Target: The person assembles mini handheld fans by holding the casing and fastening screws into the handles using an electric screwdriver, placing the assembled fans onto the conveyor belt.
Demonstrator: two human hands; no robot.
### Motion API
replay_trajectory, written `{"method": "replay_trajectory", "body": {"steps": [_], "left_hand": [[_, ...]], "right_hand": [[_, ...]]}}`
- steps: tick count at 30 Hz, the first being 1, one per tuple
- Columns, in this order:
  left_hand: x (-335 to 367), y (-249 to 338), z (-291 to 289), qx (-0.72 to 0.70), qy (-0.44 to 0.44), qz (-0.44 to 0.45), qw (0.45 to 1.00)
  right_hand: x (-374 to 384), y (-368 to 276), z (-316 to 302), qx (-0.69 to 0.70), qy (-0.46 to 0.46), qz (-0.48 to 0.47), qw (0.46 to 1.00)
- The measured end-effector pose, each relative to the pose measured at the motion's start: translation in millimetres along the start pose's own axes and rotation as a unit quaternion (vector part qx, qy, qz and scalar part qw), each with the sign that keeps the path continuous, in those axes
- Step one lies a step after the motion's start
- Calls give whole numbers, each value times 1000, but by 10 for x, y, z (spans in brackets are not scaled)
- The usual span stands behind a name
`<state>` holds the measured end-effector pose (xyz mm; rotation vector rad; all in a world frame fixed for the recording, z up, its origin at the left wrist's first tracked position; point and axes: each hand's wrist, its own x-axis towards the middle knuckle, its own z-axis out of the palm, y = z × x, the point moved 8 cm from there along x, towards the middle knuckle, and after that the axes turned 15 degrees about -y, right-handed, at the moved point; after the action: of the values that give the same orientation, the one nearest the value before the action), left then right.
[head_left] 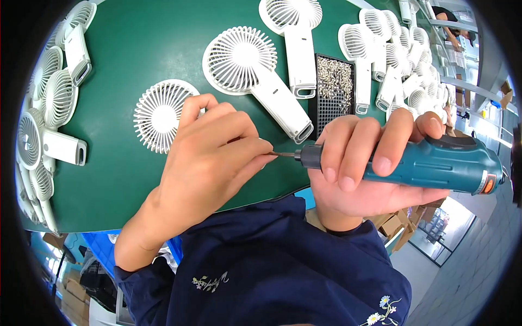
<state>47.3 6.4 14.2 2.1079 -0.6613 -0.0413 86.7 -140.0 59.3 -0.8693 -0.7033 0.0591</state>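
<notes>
My right hand (375, 168) is wrapped round a teal electric screwdriver (429, 165), held sideways above the table's near edge with its bit (284, 154) pointing left. At the bit's tip, the thumb and forefinger of my left hand (212, 157) are pinched together. Whether a screw sits between them is hidden by the fingers. Just beyond my left hand lies a white fan head (160, 117), partly covered by it. A white handheld fan (244, 60) rests farther off, its handle slanting toward the screwdriver. Another white fan (299, 46) lies behind it to the right.
A black perforated tray (331, 108) holds many small screws (334, 76) right of the fans. White fans (405, 60) are heaped at the far right, and more fans (54, 100) line the left edge of the green table (109, 179). A person (451, 27) is in the far right background.
</notes>
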Motion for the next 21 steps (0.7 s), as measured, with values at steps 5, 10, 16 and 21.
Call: {"method": "replay_trajectory", "body": {"steps": [5, 10, 16, 21], "left_hand": [[8, 20, 68, 32, -22, -7, 999], [11, 15, 126, 74, -69, -13, 995], [3, 19, 176, 81, -78, -12, 994], [10, 53, 199, 114, -87, -8, 990]], "right_hand": [[-21, 12, 158, -32, -105, 11, 994], [-75, 76, 216, -23, -160, 56, 985], [-83, 61, 260, -59, -183, 53, 980], [-117, 92, 229, -56, -173, 63, 981]]}}
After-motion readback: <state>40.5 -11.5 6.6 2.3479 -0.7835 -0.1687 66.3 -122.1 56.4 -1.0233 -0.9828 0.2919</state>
